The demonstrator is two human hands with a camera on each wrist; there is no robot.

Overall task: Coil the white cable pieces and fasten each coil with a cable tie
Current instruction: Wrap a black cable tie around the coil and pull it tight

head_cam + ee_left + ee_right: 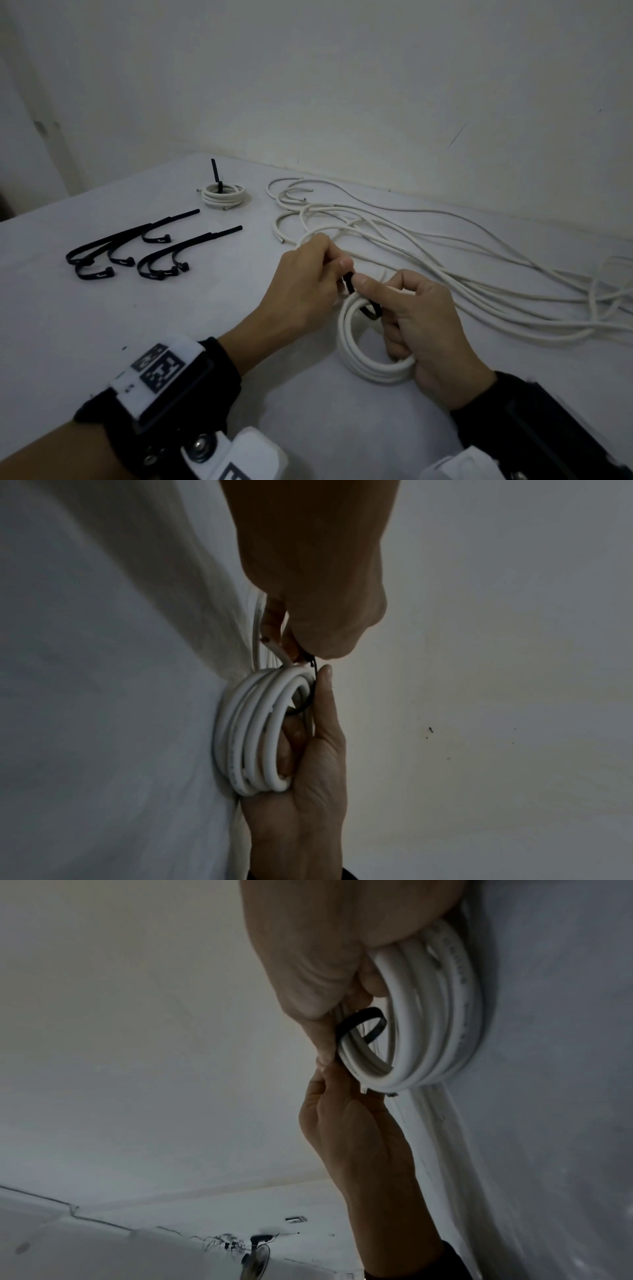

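The white coil (368,346) is held by the right hand (424,329). A black tie (359,294) looped round it is pinched by the left hand (308,274). Spare ties (137,246) lie at ten o'clock.

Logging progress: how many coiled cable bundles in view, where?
2. One tied coil sits at the table's far side. The other coil is near the front, gripped by the right hand while the left hand pinches its black tie. Remaining cables lie loose.

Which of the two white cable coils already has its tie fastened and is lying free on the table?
The small coil at the far side, its black tie tail sticking up. The near coil is held by both hands, its black tie only looped.
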